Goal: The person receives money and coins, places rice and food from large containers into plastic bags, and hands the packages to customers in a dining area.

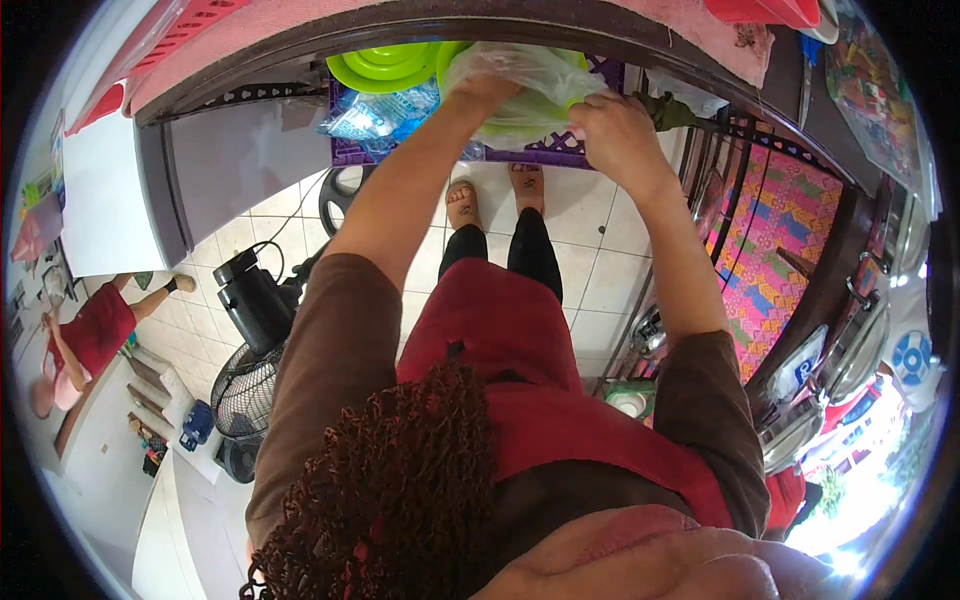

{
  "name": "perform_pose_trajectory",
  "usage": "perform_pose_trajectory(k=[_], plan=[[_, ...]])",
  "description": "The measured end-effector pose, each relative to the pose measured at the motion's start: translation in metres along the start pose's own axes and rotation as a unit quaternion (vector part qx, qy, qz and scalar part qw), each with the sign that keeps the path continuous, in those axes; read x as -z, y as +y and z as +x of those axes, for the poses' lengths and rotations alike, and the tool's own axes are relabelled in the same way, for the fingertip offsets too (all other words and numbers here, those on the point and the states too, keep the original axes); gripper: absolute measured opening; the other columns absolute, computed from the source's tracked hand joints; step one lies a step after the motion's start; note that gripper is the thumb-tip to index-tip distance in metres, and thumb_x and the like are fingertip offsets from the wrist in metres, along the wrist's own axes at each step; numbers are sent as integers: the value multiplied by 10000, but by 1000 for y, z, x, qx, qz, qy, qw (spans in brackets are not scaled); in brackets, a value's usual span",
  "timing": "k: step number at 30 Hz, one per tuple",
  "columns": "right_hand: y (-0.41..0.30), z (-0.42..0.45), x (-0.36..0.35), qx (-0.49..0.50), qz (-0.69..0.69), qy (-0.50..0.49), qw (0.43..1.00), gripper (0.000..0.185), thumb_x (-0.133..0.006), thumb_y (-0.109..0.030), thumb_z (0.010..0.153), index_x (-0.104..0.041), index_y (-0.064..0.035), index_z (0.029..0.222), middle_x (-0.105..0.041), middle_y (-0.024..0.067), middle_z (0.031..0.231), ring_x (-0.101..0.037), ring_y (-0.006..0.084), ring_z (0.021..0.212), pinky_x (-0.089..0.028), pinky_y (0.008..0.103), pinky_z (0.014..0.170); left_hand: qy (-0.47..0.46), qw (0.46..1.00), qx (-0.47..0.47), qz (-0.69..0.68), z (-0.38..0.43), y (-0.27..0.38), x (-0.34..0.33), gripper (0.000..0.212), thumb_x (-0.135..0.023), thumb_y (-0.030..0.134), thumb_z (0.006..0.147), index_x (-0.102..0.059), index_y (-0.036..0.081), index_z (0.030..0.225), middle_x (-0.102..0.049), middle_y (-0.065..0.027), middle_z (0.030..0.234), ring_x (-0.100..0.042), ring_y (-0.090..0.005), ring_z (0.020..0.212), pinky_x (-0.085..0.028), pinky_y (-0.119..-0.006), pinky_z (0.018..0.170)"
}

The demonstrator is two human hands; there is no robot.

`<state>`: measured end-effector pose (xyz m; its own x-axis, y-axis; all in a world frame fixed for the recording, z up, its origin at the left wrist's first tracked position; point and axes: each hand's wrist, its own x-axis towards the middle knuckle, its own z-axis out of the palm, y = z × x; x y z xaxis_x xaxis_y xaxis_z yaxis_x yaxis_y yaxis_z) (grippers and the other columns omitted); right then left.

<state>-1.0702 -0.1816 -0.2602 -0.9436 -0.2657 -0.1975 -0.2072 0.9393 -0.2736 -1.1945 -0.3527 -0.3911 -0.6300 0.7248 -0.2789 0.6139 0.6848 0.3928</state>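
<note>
My left hand [491, 91] reaches into a clear plastic bag [536, 67]. Its fingers are blurred behind the film, so what they touch is hidden. At the bag's right edge my right hand [619, 131] has its fingers closed on the plastic. Lime-green plasticware [517, 120] shows through and beneath the bag. To the left of it are a lime-green plastic dish [386, 66] and blue-and-clear plastic packaging [397, 111]. All of these rest in or on a purple plastic crate [349, 154] under a dark table edge.
A black fan [251, 390] stands on the tiled floor to my left, its cord trailing nearby. The dark table edge [450, 30] curves above my hands. Pots with metal lids [855, 352] line the right side. Another person [94, 322] in a red apron stands far left.
</note>
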Motion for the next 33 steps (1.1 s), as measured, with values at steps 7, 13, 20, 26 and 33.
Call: perform_pose_trajectory(k=[7,13,20,26,33], plan=[[-19,11,16,15,47,97,994,151,-610,-68,786,-641,-61,934,-634,104,886,-598,290,934,-473,421,774,-12,992,96,-84,3,-12,30,486,-487,436,899,-543,156,1291,-517,-118,1341,-450,-290,1267,-314,-387,1084],[-29,59,-39,84,267,79,957,145,-557,-42,830,-642,-46,948,-655,143,942,-624,334,893,-484,428,751,-66,986,139,-63,1,4,60,518,-541,435,881,-531,130,1300,-529,-185,1309,-498,-334,1213,-346,-415,1057],[16,124,-108,-207,16,-120,971,360,-518,-395,900,-659,-98,1048,-670,161,1023,-625,350,996,-499,412,830,80,987,59,-123,-2,-8,57,397,-589,305,848,-606,105,1191,-568,-197,1240,-532,-351,1165,-422,-432,971],[13,119,-127,-247,-5,51,968,473,-571,-462,835,-654,-116,1146,-632,195,1141,-579,363,1111,-468,426,914,13,992,64,-105,-7,1,58,290,-584,205,828,-649,71,1076,-623,-196,1115,-588,-362,1059,-469,-428,893],[19,125,-48,-202,42,-178,962,480,-522,-321,834,-560,-161,1286,-544,139,1313,-506,327,1221,-383,424,1025,-93,985,91,-113,-7,-12,47,525,-645,402,808,-564,86,1219,-590,-225,1179,-550,-364,1134,-442,-430,948]])
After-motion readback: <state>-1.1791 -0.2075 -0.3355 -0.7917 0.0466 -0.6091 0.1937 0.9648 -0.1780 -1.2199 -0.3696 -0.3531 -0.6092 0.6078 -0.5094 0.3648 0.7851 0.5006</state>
